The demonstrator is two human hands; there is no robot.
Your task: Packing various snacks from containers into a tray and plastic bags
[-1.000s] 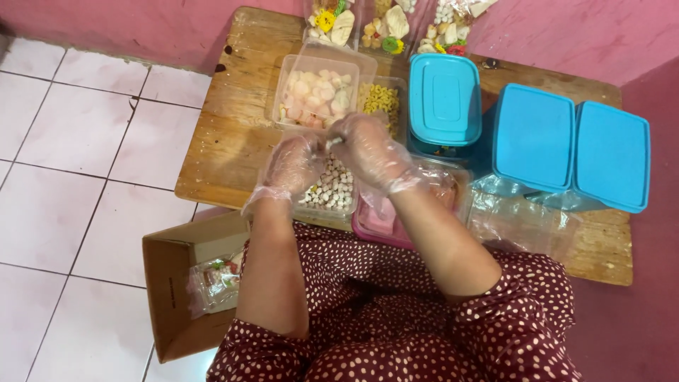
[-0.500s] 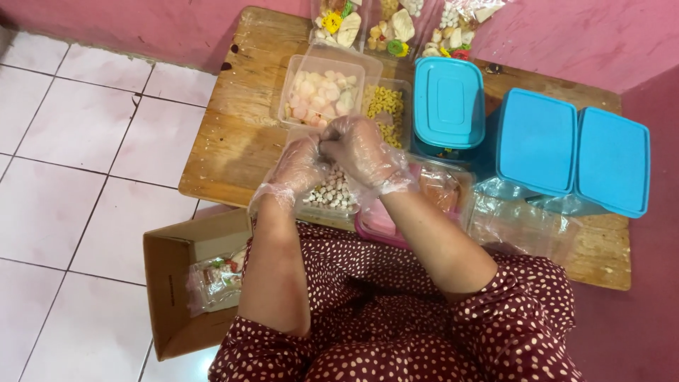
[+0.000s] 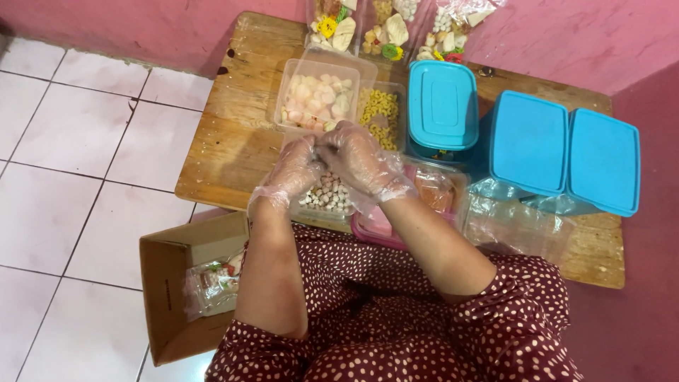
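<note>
Pressing my gloved left hand point(image 3: 293, 170) and right hand point(image 3: 361, 159) together over the clear tub of pale round snacks point(image 3: 327, 197), beside three blue-lidded rectangular boxes point(image 3: 527, 141) on the counter point(image 3: 233, 134); what they pinch, I cannot tell.

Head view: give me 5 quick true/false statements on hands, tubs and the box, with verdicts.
1. Both hands wear clear plastic gloves. True: the left hand and right hand are both gloved.
2. The hands are far apart, at opposite table ends. False: they meet fingertip to fingertip above the tub of small round pieces.
3. Three containers have blue lids. True: one near the middle, two at the right.
4. The cardboard box sits on the table. False: it stands on the tiled floor, beside the table, with a clear packet inside.
5. The tub of yellow pieces is lidded. False: it is open, next to the open tub of pale chunks.
</note>
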